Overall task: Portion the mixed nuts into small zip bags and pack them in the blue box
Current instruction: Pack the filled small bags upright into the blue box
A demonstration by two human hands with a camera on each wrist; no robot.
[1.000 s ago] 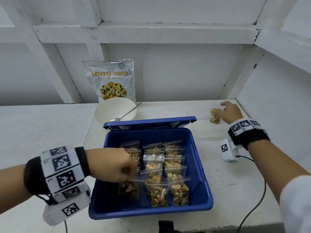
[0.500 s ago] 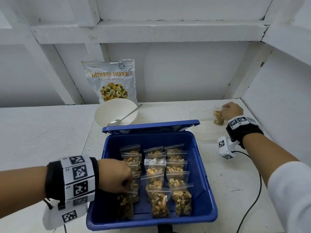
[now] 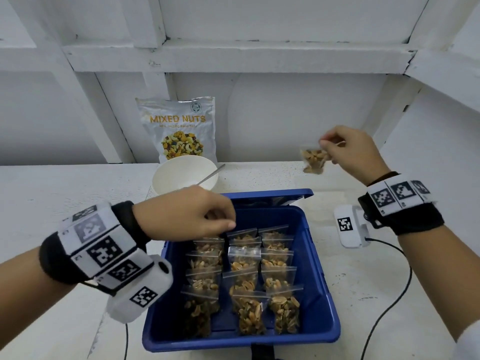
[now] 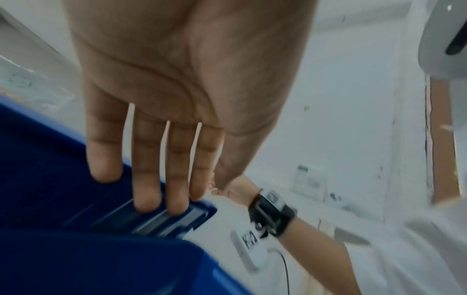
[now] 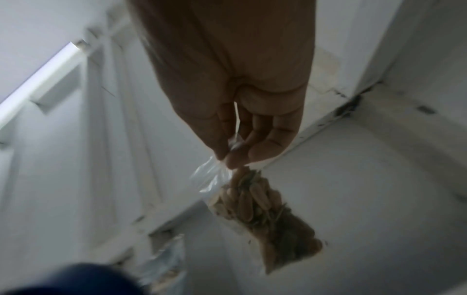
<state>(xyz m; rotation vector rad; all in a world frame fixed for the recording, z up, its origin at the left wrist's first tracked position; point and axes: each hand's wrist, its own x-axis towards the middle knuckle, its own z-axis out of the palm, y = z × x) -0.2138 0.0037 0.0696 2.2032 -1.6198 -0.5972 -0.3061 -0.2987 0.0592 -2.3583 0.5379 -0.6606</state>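
Note:
The blue box (image 3: 326,318) sits open in front of me, its lid (image 3: 272,194) lying behind it, with several filled zip bags (image 3: 246,281) standing in three rows inside. Above the box's back left corner my left hand (image 3: 220,222) hovers with nothing in it; the left wrist view shows its fingers (image 4: 149,169) straight over the blue box (image 4: 63,199). My right hand (image 3: 327,146) is raised above the far right of the table and pinches the top of one small zip bag of nuts (image 3: 313,158). That zip bag (image 5: 265,209) hangs from my right hand (image 5: 230,157).
The mixed nuts pouch (image 3: 179,131) leans on the back wall. In front of it stands a white bowl (image 3: 184,175) holding a spoon (image 3: 210,175). A black cable (image 3: 384,307) trails over the table right of the box. A white wall closes the right side.
My left hand let go of the bag at the box's front left and rose toward the back of the box. My right hand lifted the zip bag off the table.

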